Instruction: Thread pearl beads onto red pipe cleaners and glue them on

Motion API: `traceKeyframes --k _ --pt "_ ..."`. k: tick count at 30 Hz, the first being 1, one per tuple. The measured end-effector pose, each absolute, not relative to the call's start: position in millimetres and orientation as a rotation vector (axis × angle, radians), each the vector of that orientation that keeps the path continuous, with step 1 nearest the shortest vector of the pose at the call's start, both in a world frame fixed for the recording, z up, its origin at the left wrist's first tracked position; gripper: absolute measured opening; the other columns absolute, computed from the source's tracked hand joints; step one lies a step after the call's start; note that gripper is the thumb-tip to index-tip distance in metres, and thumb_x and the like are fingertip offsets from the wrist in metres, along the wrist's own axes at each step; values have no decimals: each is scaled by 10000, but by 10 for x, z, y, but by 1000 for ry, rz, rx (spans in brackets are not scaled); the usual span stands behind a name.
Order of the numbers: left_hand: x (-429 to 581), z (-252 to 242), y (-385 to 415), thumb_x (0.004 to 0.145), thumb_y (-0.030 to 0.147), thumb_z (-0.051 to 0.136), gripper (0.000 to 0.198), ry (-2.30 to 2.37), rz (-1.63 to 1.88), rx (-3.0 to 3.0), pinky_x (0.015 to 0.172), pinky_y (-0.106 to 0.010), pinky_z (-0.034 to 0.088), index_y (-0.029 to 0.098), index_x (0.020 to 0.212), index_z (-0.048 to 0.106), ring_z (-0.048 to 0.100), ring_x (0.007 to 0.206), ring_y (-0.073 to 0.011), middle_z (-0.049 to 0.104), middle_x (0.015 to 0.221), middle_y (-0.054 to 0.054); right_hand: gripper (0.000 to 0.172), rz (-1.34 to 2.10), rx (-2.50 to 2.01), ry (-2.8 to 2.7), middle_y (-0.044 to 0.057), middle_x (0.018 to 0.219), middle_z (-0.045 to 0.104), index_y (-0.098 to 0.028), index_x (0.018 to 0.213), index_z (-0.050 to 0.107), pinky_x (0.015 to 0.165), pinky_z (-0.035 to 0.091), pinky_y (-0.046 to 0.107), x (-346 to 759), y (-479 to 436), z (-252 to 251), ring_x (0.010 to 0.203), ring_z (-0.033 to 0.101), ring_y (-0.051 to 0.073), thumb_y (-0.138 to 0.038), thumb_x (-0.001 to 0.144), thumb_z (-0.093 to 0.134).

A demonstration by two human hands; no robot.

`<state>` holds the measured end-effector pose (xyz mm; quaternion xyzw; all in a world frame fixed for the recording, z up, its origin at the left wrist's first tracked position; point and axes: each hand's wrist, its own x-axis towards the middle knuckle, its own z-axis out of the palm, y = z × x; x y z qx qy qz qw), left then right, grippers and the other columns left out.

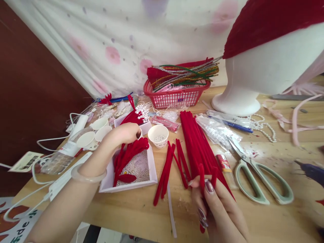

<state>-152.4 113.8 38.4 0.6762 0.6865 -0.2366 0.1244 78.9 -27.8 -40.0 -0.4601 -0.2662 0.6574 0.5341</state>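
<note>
My right hand [215,206], near the table's front edge, pinches a red pipe cleaner [201,173], its fuzzy ends standing up past the thumb and fingers. Behind it lies a thick bundle of long red pipe cleaners [194,141]; several short red pieces [167,173] are to its left. My left hand [129,132] reaches over a white box [153,165] that holds pearl beads and red fuzzy loops. Its fingers dip into what looks like a paper cup, so their tips are hidden. Beside that hand stands a paper cup [158,133] with white beads.
Green-handled scissors [255,182] lie open at the right, near a glue gun [311,172]. A white foam head [243,91] and a red basket [177,98] of pipe cleaners stand at the back. Paper cups [86,140] and a white power strip [68,179] are on the left.
</note>
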Motion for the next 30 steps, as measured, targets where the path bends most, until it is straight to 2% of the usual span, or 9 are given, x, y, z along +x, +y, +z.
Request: traceKeyframes --k 2,5,9,15,22,24,26,28,30 --pt "-1533 349 1165 950 322 653 202 2003 -774 1953 819 -405 586 143 1039 681 699 904 -199 717 1029 -55 372 1574 -1092 -648 -49 488 469 -221 894 730 446 256 246 783 -280 -399 442 378 106 -589 842 723" --pt "-1550 316 1172 956 331 643 232 2013 -818 1961 824 -409 588 150 1098 672 694 938 -210 706 1093 -71 401 1616 -1071 -687 -57 515 441 -200 856 685 454 251 237 787 -272 -383 470 366 94 -600 870 688" --pt "-1565 358 1140 957 326 640 213 1991 -779 2007 816 -400 589 145 1061 684 695 924 -207 714 1068 -63 430 1642 -1083 -749 -56 533 426 -190 819 658 461 276 233 798 -269 -377 483 360 89 -616 881 665" --pt "-1589 403 1106 955 310 646 187 1950 -638 2067 808 -393 588 136 1003 693 700 897 -197 726 1015 -55 420 1615 -1119 -657 -64 523 445 -182 965 690 457 265 216 763 -283 -406 477 353 90 -583 847 726" --pt "-1624 258 1171 953 331 648 197 1909 -482 2102 773 -373 585 139 979 686 693 832 -178 720 968 -44 399 1535 -1197 -749 -49 538 444 -194 888 696 449 311 231 738 -281 -377 480 368 117 -588 832 727" --pt "-1608 282 1156 939 292 665 159 1900 -428 2115 762 -363 573 139 901 690 685 790 -168 720 890 -27 384 1486 -1236 -803 -40 545 451 -202 843 691 446 336 241 738 -279 -366 485 386 129 -585 836 717" --pt "-1601 336 1139 880 165 693 99 1885 -350 2127 734 -331 540 144 784 706 673 735 -166 717 766 -12 391 1494 -1237 -814 -39 542 455 -199 829 693 442 325 238 733 -276 -360 483 380 123 -590 841 711" --pt "-1616 414 1120 770 25 688 163 1873 -245 2129 697 -295 494 156 683 730 667 693 -171 718 666 -11 420 1527 -1229 -785 -47 532 452 -191 864 706 442 294 228 719 -275 -362 479 358 110 -609 833 713" --pt "-1654 509 1078 717 -10 665 209 1884 -114 2120 670 -276 468 166 677 772 674 677 -176 742 647 -22 451 1535 -1253 -738 -50 536 455 -189 907 714 443 280 220 702 -278 -374 484 354 107 -626 799 739"
